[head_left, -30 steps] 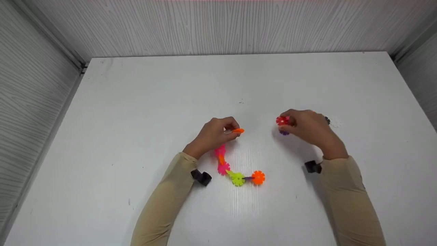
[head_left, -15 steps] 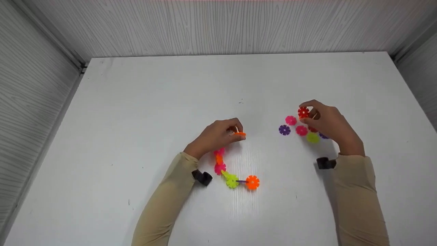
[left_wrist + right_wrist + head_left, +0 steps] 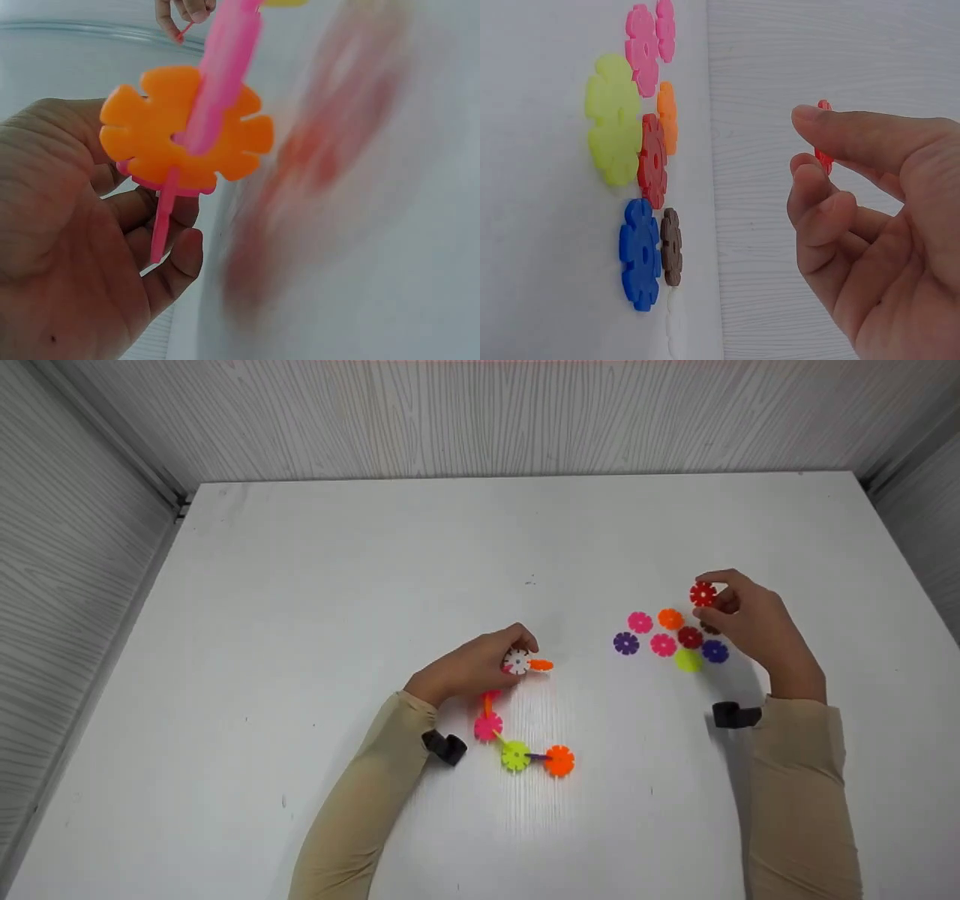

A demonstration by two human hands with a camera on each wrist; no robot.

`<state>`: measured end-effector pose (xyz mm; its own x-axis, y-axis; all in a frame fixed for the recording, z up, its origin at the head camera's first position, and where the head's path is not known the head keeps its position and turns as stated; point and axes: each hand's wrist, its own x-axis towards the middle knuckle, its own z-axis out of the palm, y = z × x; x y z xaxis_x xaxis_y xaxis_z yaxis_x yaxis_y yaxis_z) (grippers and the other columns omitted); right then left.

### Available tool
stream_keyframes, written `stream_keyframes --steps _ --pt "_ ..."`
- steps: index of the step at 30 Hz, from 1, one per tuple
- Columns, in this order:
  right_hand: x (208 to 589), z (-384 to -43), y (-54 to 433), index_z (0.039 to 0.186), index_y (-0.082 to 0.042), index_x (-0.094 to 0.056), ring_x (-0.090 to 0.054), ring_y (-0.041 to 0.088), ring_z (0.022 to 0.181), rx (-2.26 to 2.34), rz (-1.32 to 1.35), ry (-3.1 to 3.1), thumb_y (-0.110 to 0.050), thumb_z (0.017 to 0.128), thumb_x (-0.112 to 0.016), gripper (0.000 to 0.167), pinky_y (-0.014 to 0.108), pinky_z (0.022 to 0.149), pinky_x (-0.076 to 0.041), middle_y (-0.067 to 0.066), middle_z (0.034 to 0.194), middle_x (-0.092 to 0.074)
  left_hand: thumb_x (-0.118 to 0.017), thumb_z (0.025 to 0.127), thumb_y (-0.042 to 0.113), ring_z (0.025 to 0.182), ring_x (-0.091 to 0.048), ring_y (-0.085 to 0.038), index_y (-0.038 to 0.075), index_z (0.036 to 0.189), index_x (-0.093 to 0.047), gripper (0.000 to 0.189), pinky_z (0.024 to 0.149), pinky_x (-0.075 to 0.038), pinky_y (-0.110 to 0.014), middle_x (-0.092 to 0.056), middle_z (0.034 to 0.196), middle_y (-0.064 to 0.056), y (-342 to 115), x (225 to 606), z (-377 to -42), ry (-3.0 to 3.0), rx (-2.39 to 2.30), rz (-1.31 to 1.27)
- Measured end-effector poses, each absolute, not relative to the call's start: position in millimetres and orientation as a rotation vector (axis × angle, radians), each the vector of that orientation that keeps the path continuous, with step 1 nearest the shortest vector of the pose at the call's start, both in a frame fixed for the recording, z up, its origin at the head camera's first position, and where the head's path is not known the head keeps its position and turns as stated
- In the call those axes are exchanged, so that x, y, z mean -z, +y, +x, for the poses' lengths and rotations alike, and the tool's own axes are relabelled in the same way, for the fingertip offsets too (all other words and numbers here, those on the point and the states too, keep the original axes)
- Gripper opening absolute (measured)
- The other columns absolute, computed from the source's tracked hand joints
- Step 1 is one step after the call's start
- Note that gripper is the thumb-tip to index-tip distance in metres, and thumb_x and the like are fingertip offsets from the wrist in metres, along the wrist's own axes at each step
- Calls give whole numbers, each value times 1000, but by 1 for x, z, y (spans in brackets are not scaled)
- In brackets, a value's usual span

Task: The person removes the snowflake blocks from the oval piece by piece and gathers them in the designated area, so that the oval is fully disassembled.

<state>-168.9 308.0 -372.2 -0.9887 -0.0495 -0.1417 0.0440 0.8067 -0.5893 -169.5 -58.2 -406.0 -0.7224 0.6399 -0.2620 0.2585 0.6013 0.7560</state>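
Observation:
My left hand (image 3: 476, 660) pinches the upper end of a chain of slotted flower-shaped discs, at a white disc (image 3: 517, 661) with an orange disc joined edge-on beside it. From there the chain curves down through a pink disc (image 3: 488, 727) and a lime disc (image 3: 515, 756) to an orange disc (image 3: 559, 761) nearer the front. In the left wrist view, another orange disc (image 3: 142, 112) of the chain hangs before the palm, with pink pieces slotted into it. Thumb and fingertips of my right hand (image 3: 761, 622) pinch a red disc (image 3: 703, 594), held up above the loose discs.
Loose discs lie on the white table (image 3: 337, 570) beneath and left of the right hand: purple (image 3: 626, 643), pink (image 3: 640, 622), orange (image 3: 670, 619), dark red (image 3: 690, 637), blue (image 3: 715, 651), lime (image 3: 688, 661) and brown (image 3: 672, 247). Wood-patterned panels (image 3: 480, 420) border the table.
My right hand has moved right and slightly back with the red disc, uncovering the loose discs. My left hand has turned the chain's end, so the white disc now faces up.

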Motion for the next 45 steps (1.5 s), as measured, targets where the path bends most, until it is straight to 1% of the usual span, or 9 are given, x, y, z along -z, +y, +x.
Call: stream_keyframes --steps 2,4,6,12,14,24,31,39,45 --pt "373 -169 311 142 -14 -40 -63 32 93 918 6 2833 -24 97 -57 50 24 80 -50 19 106 -58 -60 92 12 108 -51 -17 14 127 -49 37 98 -45 -33 -56 127 -2 -58 407 -170 2309 -983 706" --pt "373 -169 313 143 -14 -40 -63 32 94 911 11 2827 -25 97 -57 50 37 85 -51 19 107 -59 -60 92 13 103 -52 -17 14 125 -50 35 94 -46 -32 -58 123 -2 -58 408 -171 2318 -990 700" --pt "373 -168 316 143 -14 -40 -63 32 95 914 15 2826 -26 97 -57 50 43 88 -49 19 107 -59 -61 92 14 99 -52 -17 15 123 -52 33 91 -47 -31 -59 119 -1 -58 408 -171 2332 -996 698" --pt "372 -166 325 141 -15 -43 -59 30 96 901 26 2833 -32 95 -60 52 26 76 -45 18 109 -58 -64 91 17 92 -53 -17 17 117 -59 27 85 -48 -30 -62 112 2 -58 406 -171 2390 -986 735" --pt "373 -165 327 141 -15 -44 -57 29 96 893 37 2826 -34 94 -61 53 23 73 -45 18 111 -57 -64 90 18 91 -54 -17 19 116 -60 26 83 -48 -30 -63 109 1 -59 405 -170 2409 -974 744" --pt "378 -162 349 142 -16 -43 -58 29 92 827 93 2697 -35 93 -62 56 33 69 -47 19 115 -54 -68 89 23 88 -56 -16 27 114 -63 26 77 -47 -29 -64 97 2 -60 404 -170 2447 -978 718" --pt "384 -160 363 142 -15 -42 -57 27 91 824 123 2639 -40 92 -62 59 30 70 -46 19 115 -54 -67 90 22 88 -55 -16 28 114 -63 26 76 -46 -29 -62 94 0 -60 403 -170 2441 -984 685" --pt "391 -156 378 141 -12 -43 -56 24 90 812 118 2559 -29 97 -56 49 28 72 -48 20 116 -54 -67 90 22 85 -55 -16 25 115 -61 26 77 -46 -28 -62 93 -1 -61 403 -170 2454 -985 706" --pt "396 -152 388 139 -15 -44 -52 24 93 851 133 2512 -31 96 -55 47 27 73 -48 18 119 -52 -67 90 22 85 -54 -17 25 115 -62 26 76 -46 -29 -62 92 0 -60 404 -170 2440 -994 714"
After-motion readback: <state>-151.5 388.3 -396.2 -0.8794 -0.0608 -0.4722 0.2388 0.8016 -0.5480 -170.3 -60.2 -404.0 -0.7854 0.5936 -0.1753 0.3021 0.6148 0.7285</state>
